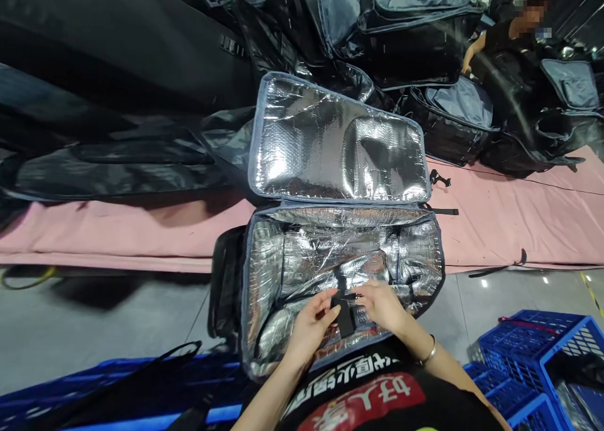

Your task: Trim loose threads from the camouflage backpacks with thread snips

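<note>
"How will this black strap handle?"
"Light and limp, I judge; best taken by its edges. My left hand and right hand pinch it inside the foil-lined bag."

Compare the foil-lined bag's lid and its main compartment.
Shape: the lid is a panel swung open; the main compartment is a deep hollow.
Surface: the lid's foil is smoother, the main compartment's more crinkled.
Contact: the left hand and right hand handle a black strap at the main compartment, apart from the lid.
Shared: silver lining, grey edging.
</note>
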{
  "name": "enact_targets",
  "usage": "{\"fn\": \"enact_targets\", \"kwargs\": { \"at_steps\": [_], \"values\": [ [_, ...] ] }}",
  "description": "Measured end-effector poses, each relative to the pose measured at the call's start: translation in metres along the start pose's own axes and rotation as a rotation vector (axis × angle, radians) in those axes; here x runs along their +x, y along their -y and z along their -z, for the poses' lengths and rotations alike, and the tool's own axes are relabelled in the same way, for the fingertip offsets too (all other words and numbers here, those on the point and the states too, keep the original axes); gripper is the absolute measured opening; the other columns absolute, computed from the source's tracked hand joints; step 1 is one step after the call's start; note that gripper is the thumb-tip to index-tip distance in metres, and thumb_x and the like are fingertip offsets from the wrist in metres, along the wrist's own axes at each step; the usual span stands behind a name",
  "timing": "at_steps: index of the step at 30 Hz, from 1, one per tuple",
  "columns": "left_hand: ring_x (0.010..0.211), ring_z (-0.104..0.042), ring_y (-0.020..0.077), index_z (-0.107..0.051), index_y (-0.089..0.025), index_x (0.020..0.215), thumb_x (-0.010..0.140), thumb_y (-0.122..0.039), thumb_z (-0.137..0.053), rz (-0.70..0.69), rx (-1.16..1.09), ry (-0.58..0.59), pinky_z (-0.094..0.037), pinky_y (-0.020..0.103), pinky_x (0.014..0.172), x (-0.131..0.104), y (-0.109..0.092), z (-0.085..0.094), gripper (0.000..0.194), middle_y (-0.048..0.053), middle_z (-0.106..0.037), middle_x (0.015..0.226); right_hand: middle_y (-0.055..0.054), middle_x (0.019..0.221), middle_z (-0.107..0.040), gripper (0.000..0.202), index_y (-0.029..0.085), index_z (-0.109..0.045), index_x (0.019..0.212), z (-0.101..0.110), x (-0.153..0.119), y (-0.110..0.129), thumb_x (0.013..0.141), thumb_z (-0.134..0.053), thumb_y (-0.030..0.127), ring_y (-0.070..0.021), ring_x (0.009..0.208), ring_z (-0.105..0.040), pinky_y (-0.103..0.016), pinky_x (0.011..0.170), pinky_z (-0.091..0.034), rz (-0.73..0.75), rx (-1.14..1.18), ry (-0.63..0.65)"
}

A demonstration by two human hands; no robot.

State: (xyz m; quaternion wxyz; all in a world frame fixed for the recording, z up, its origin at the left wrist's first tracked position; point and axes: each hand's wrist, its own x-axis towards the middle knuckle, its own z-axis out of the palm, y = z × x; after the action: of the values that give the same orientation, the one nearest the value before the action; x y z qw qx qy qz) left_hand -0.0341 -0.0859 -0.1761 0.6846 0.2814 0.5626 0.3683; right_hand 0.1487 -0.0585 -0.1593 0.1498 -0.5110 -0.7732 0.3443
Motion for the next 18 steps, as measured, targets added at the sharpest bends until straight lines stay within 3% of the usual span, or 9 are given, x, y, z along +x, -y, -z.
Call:
{"fn": "enact_targets", "kwargs": {
  "at_steps": [5,7,11,18],
  "values": [
    [0.076,-0.063,0.0212,-0.057,-0.016,0.104,0.054,-0.048,-0.075,0.050,-0.054,0.002,-0.050,0.031,0.066,0.004,0.003,0.002,0.062,0.007,-0.066,0.088,-0.006,0.102,-0.061,0.032,0.021,-0.059,0.115,-0.003,0.008,0.007,0.083,-0.059,0.022,-0.0184,0.091,-0.059,-0.028,0.080,-0.045,-0.122,0.074,-0.068],
    [0.078,-0.063,0.0222,-0.059,-0.016,0.102,0.055,-0.048,-0.075,0.064,-0.083,0.002,-0.050,0.030,0.066,0.005,0.004,0.003,0.059,0.008,-0.067,0.091,-0.005,0.102,-0.061,0.036,0.022,-0.059,0.113,-0.004,0.012,0.009,0.078,-0.066,0.029,-0.0192,0.093,-0.058,-0.028,0.080,-0.044,-0.160,0.075,-0.038],
    [0.082,-0.064,0.0237,-0.059,-0.017,0.102,0.054,-0.045,-0.075,0.065,-0.084,0.034,-0.051,0.029,0.067,0.009,0.008,0.006,0.058,0.008,-0.069,0.093,-0.002,0.086,-0.064,0.021,0.022,-0.066,0.092,-0.010,0.019,0.009,0.076,-0.068,0.035,-0.0187,0.082,-0.059,-0.025,0.070,-0.042,-0.238,0.022,0.032],
    [0.082,-0.064,0.0258,-0.066,-0.018,0.088,0.045,-0.038,-0.078,0.049,0.024,0.067,-0.052,0.031,0.068,0.024,0.015,0.007,0.049,0.007,-0.071,0.084,0.005,0.067,-0.058,0.017,0.021,-0.064,0.078,-0.016,0.018,0.008,0.067,-0.076,0.025,-0.0115,0.062,-0.050,-0.020,0.056,-0.033,-0.357,0.162,-0.070]
  ]
}}
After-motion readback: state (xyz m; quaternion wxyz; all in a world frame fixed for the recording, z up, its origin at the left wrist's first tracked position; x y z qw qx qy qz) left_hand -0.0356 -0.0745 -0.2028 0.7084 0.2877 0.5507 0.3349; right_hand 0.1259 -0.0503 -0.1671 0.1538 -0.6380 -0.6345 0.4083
